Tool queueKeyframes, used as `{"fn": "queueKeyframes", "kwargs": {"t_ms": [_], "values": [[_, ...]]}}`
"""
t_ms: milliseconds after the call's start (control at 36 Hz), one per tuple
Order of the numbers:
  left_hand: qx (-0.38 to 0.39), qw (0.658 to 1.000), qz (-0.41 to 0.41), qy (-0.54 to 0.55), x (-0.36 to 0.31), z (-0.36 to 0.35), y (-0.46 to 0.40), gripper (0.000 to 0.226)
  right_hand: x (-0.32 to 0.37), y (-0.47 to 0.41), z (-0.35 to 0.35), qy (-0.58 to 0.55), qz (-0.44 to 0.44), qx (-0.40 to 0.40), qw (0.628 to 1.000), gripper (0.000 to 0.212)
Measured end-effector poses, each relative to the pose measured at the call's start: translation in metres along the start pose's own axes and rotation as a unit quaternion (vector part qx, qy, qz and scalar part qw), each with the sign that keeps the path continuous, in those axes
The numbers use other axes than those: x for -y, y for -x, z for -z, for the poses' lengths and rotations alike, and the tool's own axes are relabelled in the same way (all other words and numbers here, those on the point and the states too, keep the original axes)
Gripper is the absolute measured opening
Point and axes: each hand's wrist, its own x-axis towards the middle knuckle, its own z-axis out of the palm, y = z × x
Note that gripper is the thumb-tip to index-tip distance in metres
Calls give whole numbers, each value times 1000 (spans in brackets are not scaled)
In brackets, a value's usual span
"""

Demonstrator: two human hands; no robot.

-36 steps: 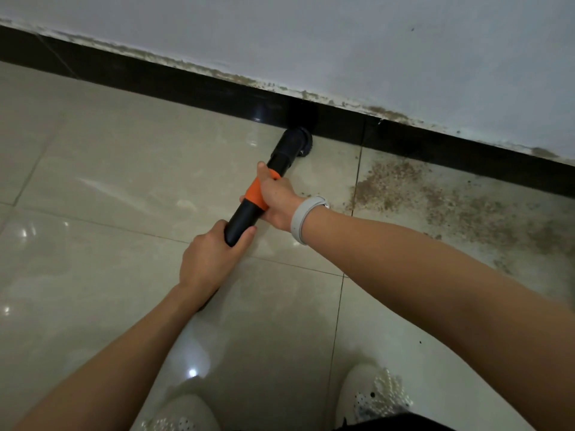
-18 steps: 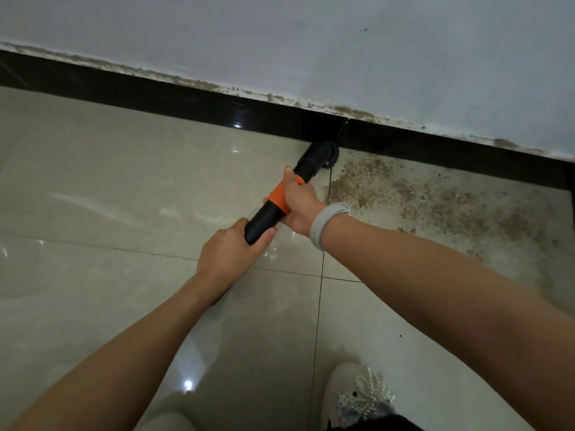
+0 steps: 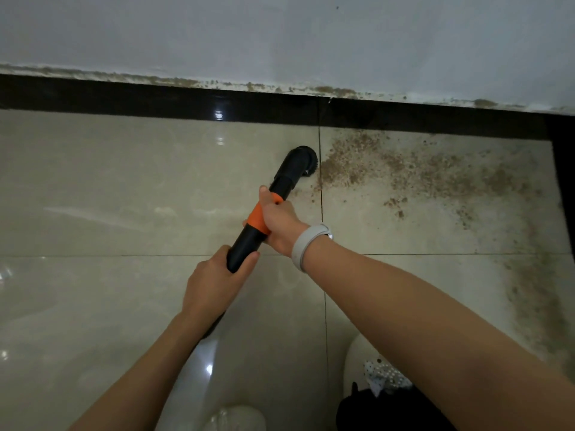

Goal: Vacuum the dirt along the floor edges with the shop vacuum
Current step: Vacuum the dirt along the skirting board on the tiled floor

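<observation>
Both of my hands hold the shop vacuum's black wand (image 3: pixel 245 247), which has an orange collar. My right hand (image 3: pixel 280 222), with a white wristband, grips around the orange collar. My left hand (image 3: pixel 214 281) grips the wand lower down, nearer to me. The round black brush nozzle (image 3: pixel 300 161) rests on the beige tile, a short way out from the black baseboard (image 3: pixel 155 101). It touches the left edge of a brown dirt patch (image 3: pixel 389 166) that spreads to the right along the wall.
More dirt (image 3: pixel 529 290) runs down the right side beside a dark vertical edge (image 3: pixel 563 188). My white shoes (image 3: pixel 370 368) stand on the tile below. The white wall (image 3: pixel 280 35) has brown grime above the baseboard. Glossy tile (image 3: pixel 109 188) lies to the left.
The nozzle has pulled back from the baseboard and shifted right, now at the edge of the dirt patch. Both hands kept their grip and the view has moved right.
</observation>
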Motion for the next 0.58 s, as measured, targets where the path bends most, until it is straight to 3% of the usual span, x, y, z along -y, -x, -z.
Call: {"fn": "queueKeyframes", "kwargs": {"t_ms": [583], "values": [[41, 998, -22, -46, 17, -6, 34, 36, -52, 18, 20, -68, 14, -29, 997, 33]]}}
